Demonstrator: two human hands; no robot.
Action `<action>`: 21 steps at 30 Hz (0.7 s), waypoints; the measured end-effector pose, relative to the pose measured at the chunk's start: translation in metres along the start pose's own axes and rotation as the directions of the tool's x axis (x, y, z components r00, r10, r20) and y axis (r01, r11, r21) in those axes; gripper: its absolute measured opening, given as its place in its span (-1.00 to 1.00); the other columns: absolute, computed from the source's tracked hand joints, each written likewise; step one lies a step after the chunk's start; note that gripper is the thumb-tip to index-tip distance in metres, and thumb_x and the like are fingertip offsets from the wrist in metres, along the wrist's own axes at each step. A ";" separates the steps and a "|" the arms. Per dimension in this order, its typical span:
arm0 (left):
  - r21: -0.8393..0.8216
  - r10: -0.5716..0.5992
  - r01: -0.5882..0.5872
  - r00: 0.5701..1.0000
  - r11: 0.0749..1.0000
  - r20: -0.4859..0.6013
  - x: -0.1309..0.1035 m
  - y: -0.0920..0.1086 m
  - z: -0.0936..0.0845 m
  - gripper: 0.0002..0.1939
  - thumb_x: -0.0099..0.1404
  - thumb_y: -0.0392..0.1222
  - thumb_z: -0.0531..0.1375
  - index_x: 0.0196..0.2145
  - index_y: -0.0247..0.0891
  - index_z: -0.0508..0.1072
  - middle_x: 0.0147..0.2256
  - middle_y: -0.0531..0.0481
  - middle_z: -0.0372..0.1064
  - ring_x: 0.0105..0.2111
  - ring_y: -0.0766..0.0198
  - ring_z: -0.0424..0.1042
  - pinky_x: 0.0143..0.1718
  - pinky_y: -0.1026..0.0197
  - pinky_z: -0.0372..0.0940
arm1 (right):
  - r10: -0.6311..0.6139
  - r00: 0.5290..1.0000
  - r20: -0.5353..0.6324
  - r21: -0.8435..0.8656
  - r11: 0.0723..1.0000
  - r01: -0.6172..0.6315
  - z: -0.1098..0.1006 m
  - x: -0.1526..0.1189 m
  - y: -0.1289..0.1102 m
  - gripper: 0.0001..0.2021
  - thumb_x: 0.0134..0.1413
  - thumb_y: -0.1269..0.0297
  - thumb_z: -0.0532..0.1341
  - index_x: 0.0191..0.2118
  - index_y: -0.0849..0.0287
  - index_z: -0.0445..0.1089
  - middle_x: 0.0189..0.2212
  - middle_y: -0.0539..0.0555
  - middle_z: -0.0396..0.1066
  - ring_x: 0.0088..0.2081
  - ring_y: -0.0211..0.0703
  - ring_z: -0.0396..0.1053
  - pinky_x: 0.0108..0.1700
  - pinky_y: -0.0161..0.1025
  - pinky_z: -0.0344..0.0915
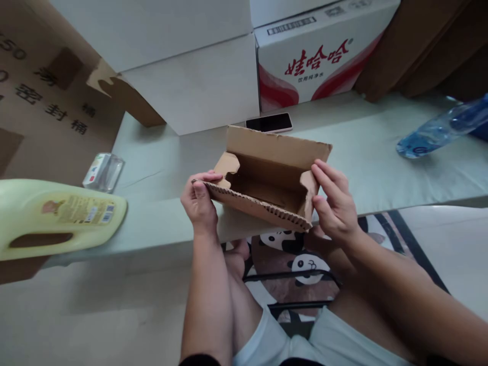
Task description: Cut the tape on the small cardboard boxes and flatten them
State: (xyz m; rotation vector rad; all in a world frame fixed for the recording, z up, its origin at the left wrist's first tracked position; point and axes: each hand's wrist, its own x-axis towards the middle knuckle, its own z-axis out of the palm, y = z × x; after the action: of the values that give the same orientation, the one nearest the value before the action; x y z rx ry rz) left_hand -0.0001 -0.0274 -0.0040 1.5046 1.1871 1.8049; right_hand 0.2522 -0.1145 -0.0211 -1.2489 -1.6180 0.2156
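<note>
A small brown cardboard box (263, 213) is held between my two hands, its top open and its inside showing bare. My left hand (200, 201) grips the left end, thumb on the near corrugated edge and fingers by the left flap. At the right end, my right hand (335, 203) pinches the wall beside the right flap, fingertips on the far corner. The back flap stands up along the far side. The box is tilted toward me at the front edge of the cloth-covered surface.
A phone (269, 123) lies behind the box, before white cartons (198, 86) and a red-and-white carton (316, 66). On the left are a pale yellow jug (61, 218) and a clear plastic container (103, 172). A water bottle (438, 132) lies at right.
</note>
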 end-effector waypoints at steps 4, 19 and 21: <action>-0.027 0.041 -0.040 0.999 0.999 0.020 -0.002 0.001 0.004 -0.52 0.40 0.21 0.06 -0.44 -0.17 0.52 -0.46 -0.01 0.48 -0.23 0.21 0.52 0.03 0.08 0.33 | 0.101 0.994 -0.040 0.086 0.992 -0.097 0.003 -0.001 -0.001 -0.55 0.25 0.12 0.16 0.25 -0.18 0.29 0.42 0.01 -0.10 0.36 0.17 0.08 0.36 0.20 0.10; 0.180 0.067 -0.120 0.959 0.976 0.277 0.006 -0.003 -0.006 -0.77 0.29 -0.12 0.18 -0.25 -0.14 0.64 0.01 -0.08 0.49 0.08 0.08 0.43 0.23 -0.07 0.26 | 0.169 0.981 0.094 0.426 0.884 -0.193 -0.001 0.000 0.003 -0.62 0.28 -0.03 0.03 0.03 -0.08 0.47 0.20 0.05 0.30 0.28 0.09 0.22 0.33 0.14 0.17; 0.160 0.019 -0.054 0.977 0.986 0.214 0.009 -0.006 -0.008 -0.78 0.26 -0.17 0.17 -0.27 -0.14 0.65 -0.01 -0.07 0.51 0.07 0.08 0.45 0.22 -0.07 0.27 | 0.265 0.963 0.057 0.422 0.867 -0.264 0.004 -0.001 0.011 -0.56 0.26 -0.07 0.07 0.18 -0.11 0.34 0.27 0.05 0.25 0.30 0.07 0.21 0.33 0.13 0.18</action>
State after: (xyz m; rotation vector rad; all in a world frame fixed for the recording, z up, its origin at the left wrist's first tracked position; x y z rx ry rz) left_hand -0.0112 -0.0199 -0.0050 1.7736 1.2338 1.5537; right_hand 0.2559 -0.1087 -0.0306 -1.1170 -1.2964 0.7043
